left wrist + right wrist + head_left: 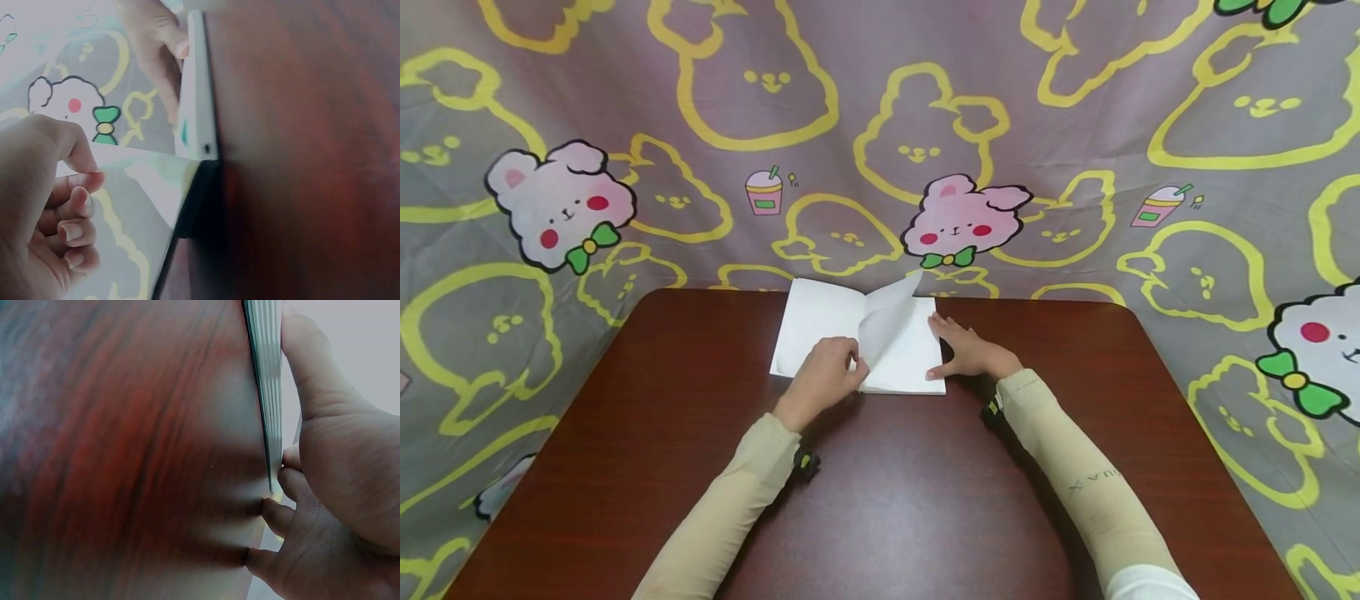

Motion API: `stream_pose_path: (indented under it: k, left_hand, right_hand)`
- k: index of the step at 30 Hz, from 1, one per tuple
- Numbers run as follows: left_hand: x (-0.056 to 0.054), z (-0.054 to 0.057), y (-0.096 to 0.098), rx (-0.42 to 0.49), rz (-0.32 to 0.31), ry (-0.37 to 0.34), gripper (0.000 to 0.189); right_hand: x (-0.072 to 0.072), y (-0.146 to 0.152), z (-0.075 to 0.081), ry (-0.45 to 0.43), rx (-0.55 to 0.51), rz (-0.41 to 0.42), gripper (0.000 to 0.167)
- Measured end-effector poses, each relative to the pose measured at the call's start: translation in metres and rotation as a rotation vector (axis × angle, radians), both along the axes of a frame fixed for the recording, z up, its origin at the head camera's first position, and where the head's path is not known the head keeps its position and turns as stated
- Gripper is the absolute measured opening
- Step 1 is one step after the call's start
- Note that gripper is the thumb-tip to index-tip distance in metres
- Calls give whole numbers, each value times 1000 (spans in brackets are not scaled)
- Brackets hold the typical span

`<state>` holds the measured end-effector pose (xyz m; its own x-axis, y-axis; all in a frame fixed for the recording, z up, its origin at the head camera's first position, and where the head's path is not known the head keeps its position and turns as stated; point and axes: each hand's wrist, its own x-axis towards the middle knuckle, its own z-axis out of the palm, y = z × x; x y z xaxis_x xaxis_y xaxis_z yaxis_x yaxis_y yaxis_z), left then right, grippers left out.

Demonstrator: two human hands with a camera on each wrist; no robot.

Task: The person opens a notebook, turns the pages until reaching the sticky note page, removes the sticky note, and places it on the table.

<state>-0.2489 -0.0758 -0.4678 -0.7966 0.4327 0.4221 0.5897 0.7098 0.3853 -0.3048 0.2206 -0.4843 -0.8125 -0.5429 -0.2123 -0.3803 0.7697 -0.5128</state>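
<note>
An open notebook [820, 321] with blank white pages lies near the far edge of the table. One page [891, 310] stands up from the middle, curving over the right half. My left hand [823, 379] pinches that page near its bottom edge between thumb and index finger; its other fingers curl loosely in the left wrist view. At the notebook's right edge rests my right hand [972, 352], fingers spread and thumb on the paper. In the right wrist view, its thumb lies along the page stack [269, 381] and some fingertips touch the table.
The dark reddish-brown table [880, 500] extends toward me in front of the notebook. A patterned curtain [1060, 67] with cartoon bears and rabbits hangs right behind the table's far edge and along both sides.
</note>
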Motion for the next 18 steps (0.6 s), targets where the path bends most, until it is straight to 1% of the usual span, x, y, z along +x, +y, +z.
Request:
stream_pose_path:
  k: [3, 6, 12, 15, 18]
  left_hand:
    - [-1, 7, -1, 24, 23, 7, 12]
    - [-3, 16, -2, 47, 44, 35, 12]
    - [-6, 33, -7, 75, 62, 146, 13]
    - [-5, 39, -10, 60, 72, 201, 14]
    - [-3, 43, -14, 30, 79, 240, 15]
  right_hand:
    - [1, 0, 1, -16, -6, -1, 111]
    - [1, 1, 1, -27, -4, -6, 111]
    - [-1, 2, -1, -18, -9, -7, 112]
    - [-2, 3, -2, -14, -9, -7, 112]
    - [-2, 3, -3, -16, -2, -8, 113]
